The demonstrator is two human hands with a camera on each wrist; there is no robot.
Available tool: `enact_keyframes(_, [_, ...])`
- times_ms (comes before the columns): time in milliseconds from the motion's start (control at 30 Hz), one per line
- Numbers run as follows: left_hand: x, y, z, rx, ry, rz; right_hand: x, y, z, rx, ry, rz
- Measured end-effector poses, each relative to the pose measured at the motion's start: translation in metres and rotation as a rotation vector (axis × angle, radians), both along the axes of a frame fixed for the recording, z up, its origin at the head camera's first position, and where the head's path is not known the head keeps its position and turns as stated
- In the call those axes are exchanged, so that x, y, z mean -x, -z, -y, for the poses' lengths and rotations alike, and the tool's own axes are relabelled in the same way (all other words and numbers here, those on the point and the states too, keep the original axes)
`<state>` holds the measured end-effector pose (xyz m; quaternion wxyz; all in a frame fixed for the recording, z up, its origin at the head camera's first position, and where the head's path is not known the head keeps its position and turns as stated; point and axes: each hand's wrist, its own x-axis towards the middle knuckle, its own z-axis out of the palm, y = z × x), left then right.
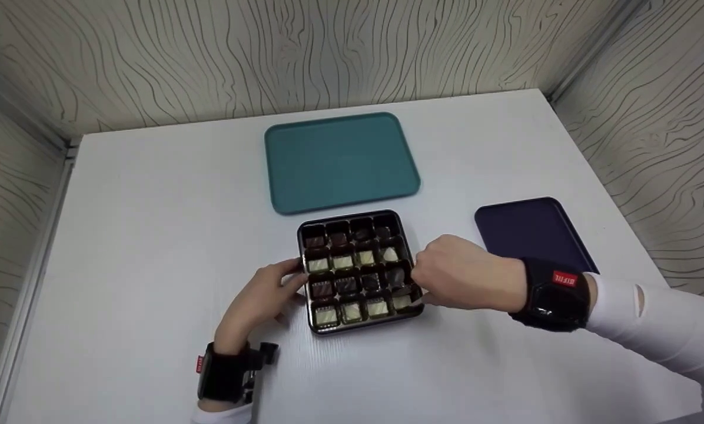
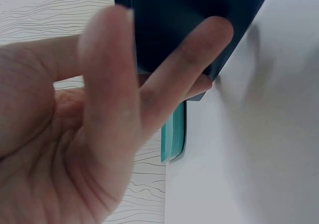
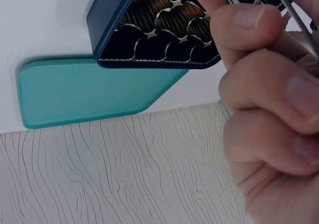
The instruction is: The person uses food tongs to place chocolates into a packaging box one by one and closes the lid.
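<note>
A black box point(image 1: 361, 324) with a grid of compartments lies on the white table, chocolates point(image 1: 377, 307) in the compartments, some pale and some dark. At the box's left side, my left hand point(image 1: 266, 294) steadies it; the thumb is at the rim and fingers touch the outer wall, as the left wrist view shows. My right hand point(image 1: 470, 274) is beside the right edge with curled fingers. It pinches slim metal tweezers point(image 3: 300, 22), whose tips are near the pale chocolate point(image 1: 401, 302) in the front right corner. The exact contact there is unclear.
Behind the box lies a teal tray point(image 1: 340, 165). A dark purple tray point(image 1: 531, 227) is on the right, partly hidden by my right wrist. Wood-patterned walls point(image 1: 305, 53) enclose the white table point(image 1: 152, 206) at the back and sides.
</note>
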<state>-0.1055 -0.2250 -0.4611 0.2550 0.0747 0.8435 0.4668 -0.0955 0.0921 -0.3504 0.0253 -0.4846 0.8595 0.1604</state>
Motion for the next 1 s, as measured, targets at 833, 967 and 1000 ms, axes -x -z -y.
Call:
enact_keyframes(833, [0.000, -0.001, -0.001, -0.004, -0.001, -0.005, 0.062, 0.048, -0.087, 0.689, 0.397, -0.121])
enact_keyframes(967, [0.000, 0.000, 0.000, 0.011, 0.003, -0.021, 0.087, 0.077, -0.098, 0.722, 0.546, -0.116])
enact_keyframes(1000, [0.000, 0.000, -0.001, 0.018, 0.004, -0.028, 0.092, 0.084, -0.100, 0.726, 0.584, -0.101])
